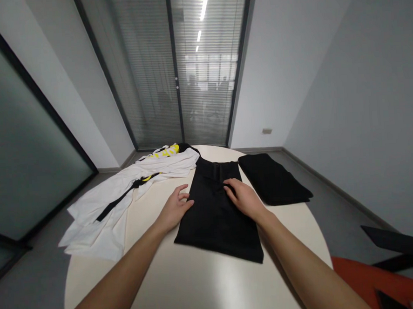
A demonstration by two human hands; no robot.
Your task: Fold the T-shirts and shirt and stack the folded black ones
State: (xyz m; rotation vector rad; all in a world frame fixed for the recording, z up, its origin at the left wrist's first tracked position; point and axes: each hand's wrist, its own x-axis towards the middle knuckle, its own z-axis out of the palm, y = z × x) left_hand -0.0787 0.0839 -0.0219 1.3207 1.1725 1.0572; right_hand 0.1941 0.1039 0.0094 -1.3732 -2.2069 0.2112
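A black garment, perhaps a skirt or folded trousers, lies flat in the middle of the table. Near its far end shows a dark strap-like detail, and the cloth has small creases just below that. My left hand is at the garment's left edge, its fingers apart and the thumb touching the cloth. On the right half of the same garment rests my right hand, fingers bent and slightly apart, with no cloth visibly gripped.
White clothing with black and yellow parts spreads over the table's left side and hangs past the edge. A folded black cloth lies at the right. The round cream table has a red chair beside it.
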